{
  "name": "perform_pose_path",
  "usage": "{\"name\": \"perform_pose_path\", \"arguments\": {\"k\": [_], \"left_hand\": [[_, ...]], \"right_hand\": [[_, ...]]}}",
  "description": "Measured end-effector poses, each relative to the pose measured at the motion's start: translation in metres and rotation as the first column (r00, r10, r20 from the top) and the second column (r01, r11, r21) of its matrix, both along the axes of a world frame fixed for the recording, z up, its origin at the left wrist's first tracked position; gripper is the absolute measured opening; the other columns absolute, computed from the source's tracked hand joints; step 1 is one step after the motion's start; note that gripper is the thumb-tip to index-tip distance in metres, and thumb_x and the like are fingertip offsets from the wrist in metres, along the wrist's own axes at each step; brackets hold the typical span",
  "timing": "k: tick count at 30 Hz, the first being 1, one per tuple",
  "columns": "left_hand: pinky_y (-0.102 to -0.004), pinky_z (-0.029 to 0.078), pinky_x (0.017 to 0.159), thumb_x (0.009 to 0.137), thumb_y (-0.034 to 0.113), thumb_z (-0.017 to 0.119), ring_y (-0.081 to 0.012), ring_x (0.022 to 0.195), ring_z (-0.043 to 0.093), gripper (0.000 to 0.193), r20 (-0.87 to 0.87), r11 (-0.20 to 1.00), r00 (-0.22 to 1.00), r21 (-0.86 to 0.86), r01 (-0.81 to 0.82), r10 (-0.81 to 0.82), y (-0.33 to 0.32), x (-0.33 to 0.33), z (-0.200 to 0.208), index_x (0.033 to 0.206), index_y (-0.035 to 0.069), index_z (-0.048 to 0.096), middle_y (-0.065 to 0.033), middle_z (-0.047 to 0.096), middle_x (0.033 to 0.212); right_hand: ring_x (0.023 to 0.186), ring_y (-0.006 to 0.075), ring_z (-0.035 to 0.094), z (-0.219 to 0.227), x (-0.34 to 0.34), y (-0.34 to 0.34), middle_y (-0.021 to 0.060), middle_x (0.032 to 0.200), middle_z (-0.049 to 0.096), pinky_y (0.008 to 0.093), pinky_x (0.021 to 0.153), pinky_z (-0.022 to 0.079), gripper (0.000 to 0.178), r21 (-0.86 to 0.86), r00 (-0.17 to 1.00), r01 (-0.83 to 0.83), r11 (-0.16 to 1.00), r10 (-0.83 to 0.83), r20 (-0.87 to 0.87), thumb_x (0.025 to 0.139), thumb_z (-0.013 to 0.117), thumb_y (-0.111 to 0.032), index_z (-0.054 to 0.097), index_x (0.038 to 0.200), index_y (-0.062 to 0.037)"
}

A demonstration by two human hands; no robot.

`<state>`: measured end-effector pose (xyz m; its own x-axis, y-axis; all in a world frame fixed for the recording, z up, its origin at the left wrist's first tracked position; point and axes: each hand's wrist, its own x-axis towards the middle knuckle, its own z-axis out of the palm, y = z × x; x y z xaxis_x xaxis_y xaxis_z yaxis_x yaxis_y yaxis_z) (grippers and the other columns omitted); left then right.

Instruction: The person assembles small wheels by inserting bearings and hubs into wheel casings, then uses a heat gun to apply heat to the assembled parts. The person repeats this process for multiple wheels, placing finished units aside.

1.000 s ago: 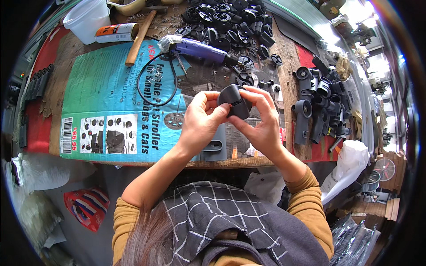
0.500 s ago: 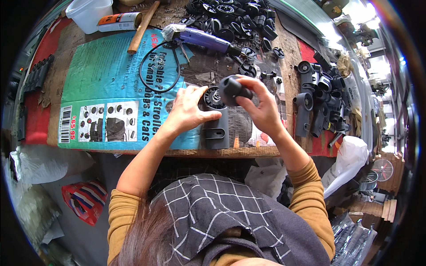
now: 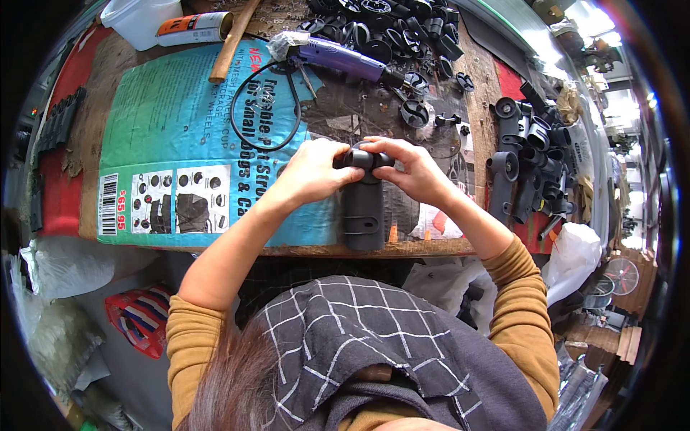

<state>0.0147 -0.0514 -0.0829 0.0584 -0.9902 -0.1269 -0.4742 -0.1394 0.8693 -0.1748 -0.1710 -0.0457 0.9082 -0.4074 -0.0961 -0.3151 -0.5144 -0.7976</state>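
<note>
Dk-grey plastic tube [image 3: 364, 201], slotted end [image 3: 364, 233], both hands [image 3: 316, 171] snug round blk cap [image 3: 359, 158]

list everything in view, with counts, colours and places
Rounded plastic piece: 1, black, between the hands
Elongated plastic part: 1, dark grey, beneath, by the bench's near edge
Handheld power tool: 1, purple and black, upper middle
Can: 1, orange and white, on its side, upper left
Wooden handle: 1, brown, beside the can
Tub: 1, white, upper left
Printed cardboard: 1, mostly blue, bench left
Plastic parts: many, black, bench far side
Tubular fittings: many, dark grey, bench right
Striped bag: 1, mainly red, lower left
Workbench: 1, brown and red, centre
Sleeves: 2, mustard, lower left and right
Left hand: 1, bare, centre
Right hand: 1, bare, centre
</note>
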Motion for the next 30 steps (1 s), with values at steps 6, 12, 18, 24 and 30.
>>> {"name": "perform_pose_path", "arguments": {"k": [6,12,18,24,30], "left_hand": [[-0.0427,0.050,0.084,0.076,0.033,0.075,-0.0359,0.092,0.065,0.040,0.130,0.985,0.987,0.156,0.069,-0.090,-0.013,0.001,0.018,0.102,0.002,0.070,-0.0203,0.069,0.094],[-0.0288,0.041,0.064,0.082,0.057,0.066,-0.0091,0.076,0.053,0.055,-0.106,0.792,0.961,0.594,-0.146,0.257,-0.043,-0.016,0.036,0.095,0.004,0.070,-0.0039,0.064,0.084],[-0.0253,0.039,0.072,0.084,0.030,0.072,-0.0079,0.080,0.050,0.031,-0.536,0.932,0.804,0.356,-0.062,0.258,-0.023,-0.034,0.044,0.102,0.006,0.066,-0.0013,0.062,0.093],[-0.0288,0.045,0.088,0.082,0.028,0.076,-0.0118,0.098,0.058,0.047,-0.633,0.996,0.770,0.068,-0.053,0.084,0.016,-0.031,0.072,0.115,0.000,0.059,-0.0058,0.063,0.105],[-0.0351,0.052,0.069,0.066,0.046,0.087,-0.0223,0.077,0.065,0.060,-0.101,0.978,0.991,-0.185,-0.100,0.083,0.038,-0.029,0.094,0.093,-0.001,0.062,-0.0143,0.065,0.085]], "right_hand": [[0.127,0.0240,0.051,-0.034,-0.009,0.012,0.0141,0.139,0.051,0.0353,0.107,0.040,0.041,0.238,0.978,0.095,0.967,-0.136,0.160,0.088,0.065,-0.003,0.057,0.128,-0.0084],[0.121,0.0199,0.052,-0.056,-0.024,0.011,0.0126,0.130,0.053,0.0332,0.102,0.043,0.048,0.390,0.924,0.052,0.919,-0.192,0.330,0.088,0.065,0.001,0.046,0.131,-0.0087],[0.116,0.0157,0.054,-0.029,-0.040,0.030,0.0077,0.125,0.055,0.0338,0.101,0.044,0.066,0.896,0.876,0.105,0.432,-0.466,0.122,0.079,0.076,-0.002,0.040,0.134,-0.0067],[0.108,0.0140,0.061,0.011,-0.034,0.050,0.0038,0.115,0.064,0.0324,0.096,0.049,0.058,0.867,0.905,0.059,0.495,-0.393,0.163,0.072,0.079,0.001,0.054,0.125,-0.0046],[0.112,0.0150,0.058,0.041,-0.030,0.064,0.0067,0.118,0.059,0.0325,0.099,0.046,0.059,0.612,0.958,0.057,0.789,-0.216,0.190,0.072,0.084,-0.005,0.051,0.122,-0.0022]]}}
